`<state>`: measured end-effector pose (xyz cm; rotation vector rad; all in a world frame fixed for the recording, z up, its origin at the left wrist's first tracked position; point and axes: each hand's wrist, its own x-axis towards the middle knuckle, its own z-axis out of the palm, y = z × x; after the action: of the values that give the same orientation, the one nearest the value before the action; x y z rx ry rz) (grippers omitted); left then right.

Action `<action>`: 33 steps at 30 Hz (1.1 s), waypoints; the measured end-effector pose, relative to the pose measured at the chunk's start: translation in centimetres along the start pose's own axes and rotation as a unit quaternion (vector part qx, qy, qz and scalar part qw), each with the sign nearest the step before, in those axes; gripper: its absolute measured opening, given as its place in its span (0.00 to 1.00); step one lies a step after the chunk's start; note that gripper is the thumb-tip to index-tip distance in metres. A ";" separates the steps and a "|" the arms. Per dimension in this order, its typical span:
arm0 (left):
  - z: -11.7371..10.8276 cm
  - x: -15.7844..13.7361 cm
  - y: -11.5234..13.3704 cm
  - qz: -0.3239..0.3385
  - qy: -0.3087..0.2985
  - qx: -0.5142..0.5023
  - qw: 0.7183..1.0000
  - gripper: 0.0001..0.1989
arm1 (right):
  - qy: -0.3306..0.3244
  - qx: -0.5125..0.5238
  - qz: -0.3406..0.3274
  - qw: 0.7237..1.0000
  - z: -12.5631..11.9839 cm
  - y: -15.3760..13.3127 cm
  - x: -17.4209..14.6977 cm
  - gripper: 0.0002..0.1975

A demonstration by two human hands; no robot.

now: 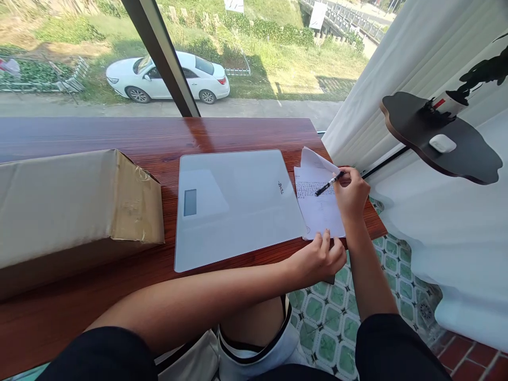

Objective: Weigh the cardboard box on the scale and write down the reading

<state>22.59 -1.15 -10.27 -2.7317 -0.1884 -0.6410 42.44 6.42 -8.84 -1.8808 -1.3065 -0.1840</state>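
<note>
My right hand (352,196) is closed around a black pen (329,183), which points left across a small stack of paper (317,203) with printed lines on it. By those same fingers, the top sheet (315,160) curls upward at its far end. At the stack's near edge, my left hand (319,256) has its fingers curled onto the paper; the thumb is mostly hidden. Just left of the paper lies a flat, pale glass scale (234,206) with a small grey display, and its right side meets the sheets.
A large cardboard box (59,206) sits on the left of the dark red wooden table (154,145). To the right, a wavy dark shelf (468,153) carries a white case (442,143) and a pot (446,105). White curtains (428,227) hang beside the table's right end.
</note>
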 end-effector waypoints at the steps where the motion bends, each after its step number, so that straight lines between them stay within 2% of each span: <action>1: 0.0 0.0 0.0 0.003 -0.005 0.000 1.000 0.19 | -0.003 0.003 0.006 1.000 0.1 0.2 0.1 0.11; 8: 0.3 -0.1 0.1 0.006 -0.017 -0.006 1.000 0.19 | -0.034 0.007 0.041 0.999 0.8 0.6 0.1 0.16; 13: 0.4 -0.2 0.2 0.023 -0.049 0.000 0.999 0.20 | -0.051 -0.021 0.038 0.998 1.0 0.2 -0.2 0.18; 19: 0.7 -0.4 0.2 0.014 -0.004 0.037 0.999 0.19 | -0.060 -0.045 0.024 0.997 1.4 0.3 0.0 0.20; 24: 0.6 -0.5 -0.1 0.035 -0.014 0.037 0.999 0.19 | -0.072 -0.054 -0.005 0.996 2.1 1.0 0.2 0.19; 28: 0.4 -0.7 -0.3 0.062 -0.007 0.034 0.997 0.19 | -0.091 -0.058 -0.003 0.994 2.3 1.2 0.2 0.18; 33: -1.5 -1.6 -1.4 0.067 0.017 0.028 0.997 0.19 | -0.101 -0.055 0.002 0.993 2.2 1.1 0.2 0.16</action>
<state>20.26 -0.45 -9.40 -2.6508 -0.0141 -0.6353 42.75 7.94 -10.73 -2.0380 -1.4532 -0.0656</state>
